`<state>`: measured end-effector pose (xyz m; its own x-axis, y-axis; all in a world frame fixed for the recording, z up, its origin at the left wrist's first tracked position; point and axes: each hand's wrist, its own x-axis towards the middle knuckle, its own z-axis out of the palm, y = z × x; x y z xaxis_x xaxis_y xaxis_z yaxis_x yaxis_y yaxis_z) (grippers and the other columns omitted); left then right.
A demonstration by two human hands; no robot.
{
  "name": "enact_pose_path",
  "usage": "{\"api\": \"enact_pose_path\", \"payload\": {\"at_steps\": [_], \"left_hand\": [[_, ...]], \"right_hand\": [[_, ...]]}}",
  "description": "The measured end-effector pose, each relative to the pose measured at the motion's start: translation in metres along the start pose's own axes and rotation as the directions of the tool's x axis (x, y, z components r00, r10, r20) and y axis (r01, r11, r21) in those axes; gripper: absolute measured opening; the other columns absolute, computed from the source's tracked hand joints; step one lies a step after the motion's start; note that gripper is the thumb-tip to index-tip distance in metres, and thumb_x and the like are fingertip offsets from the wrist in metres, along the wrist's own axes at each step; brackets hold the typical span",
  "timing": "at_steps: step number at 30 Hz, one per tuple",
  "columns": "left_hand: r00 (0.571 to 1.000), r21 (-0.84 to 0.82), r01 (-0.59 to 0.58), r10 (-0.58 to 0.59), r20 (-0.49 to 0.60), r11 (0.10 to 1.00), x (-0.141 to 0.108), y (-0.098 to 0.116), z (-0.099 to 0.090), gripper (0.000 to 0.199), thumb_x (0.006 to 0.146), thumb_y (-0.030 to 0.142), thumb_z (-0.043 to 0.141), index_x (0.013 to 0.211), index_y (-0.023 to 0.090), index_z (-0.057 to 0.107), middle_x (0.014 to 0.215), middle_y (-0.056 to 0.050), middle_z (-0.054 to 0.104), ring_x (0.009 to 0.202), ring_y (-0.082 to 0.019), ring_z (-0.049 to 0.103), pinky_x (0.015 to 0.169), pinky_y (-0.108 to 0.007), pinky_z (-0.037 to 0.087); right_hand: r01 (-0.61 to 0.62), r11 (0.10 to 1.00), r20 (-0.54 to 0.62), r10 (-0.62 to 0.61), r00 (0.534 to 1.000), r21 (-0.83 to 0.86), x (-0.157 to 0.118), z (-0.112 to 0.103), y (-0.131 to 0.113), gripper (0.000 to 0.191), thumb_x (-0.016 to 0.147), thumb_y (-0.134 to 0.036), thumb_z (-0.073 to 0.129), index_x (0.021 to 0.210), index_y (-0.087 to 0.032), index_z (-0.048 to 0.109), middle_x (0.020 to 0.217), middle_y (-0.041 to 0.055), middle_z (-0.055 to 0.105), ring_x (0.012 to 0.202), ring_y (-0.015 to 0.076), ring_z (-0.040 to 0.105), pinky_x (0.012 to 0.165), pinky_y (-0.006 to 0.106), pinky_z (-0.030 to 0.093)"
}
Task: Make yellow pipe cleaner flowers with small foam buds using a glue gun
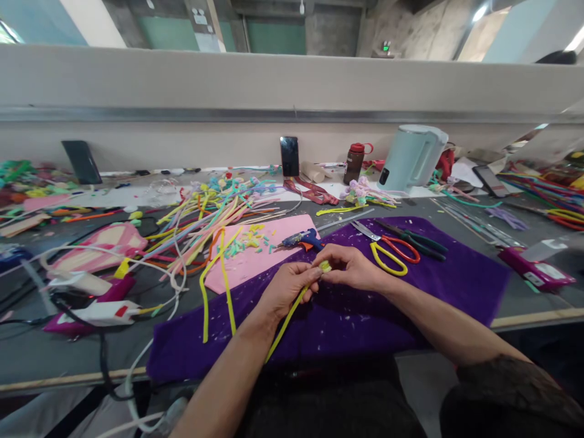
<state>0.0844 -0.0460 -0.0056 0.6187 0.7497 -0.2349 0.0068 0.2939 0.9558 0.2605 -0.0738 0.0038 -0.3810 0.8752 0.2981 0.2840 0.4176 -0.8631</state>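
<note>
Over the purple cloth (347, 322), both hands meet at a small curled end of a yellow-green pipe cleaner (288, 322). My left hand (292, 286) is closed on it, and the long tail hangs down past the wrist toward the cloth's front edge. My right hand (349, 267) pinches the curled part from the other side. Just behind the hands lies a blue glue gun (298, 239), partly on a pink sheet (292, 228). Short yellow and green pieces (246, 240) are scattered on that sheet. Scissors with red and yellow handles (387, 249) lie to the right.
Dark-handled pliers (422, 240) rest right of the scissors. Bent yellow pipe cleaners (227, 286) lie at the left. Behind stand a phone (289, 156), a brown bottle (354, 164) and a pale blue kettle (413, 159). White cables (176, 274) and power strips (107, 313) occupy the left.
</note>
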Motion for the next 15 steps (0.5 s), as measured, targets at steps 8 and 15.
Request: {"api": "enact_pose_path", "payload": {"at_steps": [8, 15], "left_hand": [[0.999, -0.004, 0.016, -0.016, 0.039, 1.000, -0.0003, 0.0009, 0.0004, 0.027, 0.068, 0.037, 0.062, 0.060, 0.013, 0.052, 0.048, 0.002, 0.053, 0.031, -0.003, 0.040, 0.030, -0.015, 0.023], [1.000, 0.050, -0.019, 0.019, 0.013, 0.999, -0.0010, -0.0009, 0.0013, 0.028, 0.067, 0.039, 0.062, 0.061, 0.013, 0.052, 0.050, 0.002, 0.054, 0.033, -0.004, 0.041, 0.032, -0.016, 0.024]], "right_hand": [[-0.037, 0.999, 0.054, 0.037, 0.998, 0.006, -0.0013, -0.0001, -0.0041, 0.025, 0.073, -0.024, 0.059, 0.097, -0.017, 0.055, 0.083, 0.0009, 0.055, 0.065, 0.0094, 0.050, 0.058, 0.021, 0.040], [-0.120, 0.986, 0.032, 0.117, 0.993, 0.112, 0.0001, 0.0025, -0.0059, 0.019, 0.077, -0.029, 0.055, 0.091, -0.017, 0.055, 0.076, -0.0003, 0.053, 0.057, 0.0082, 0.050, 0.050, 0.020, 0.039]]}}
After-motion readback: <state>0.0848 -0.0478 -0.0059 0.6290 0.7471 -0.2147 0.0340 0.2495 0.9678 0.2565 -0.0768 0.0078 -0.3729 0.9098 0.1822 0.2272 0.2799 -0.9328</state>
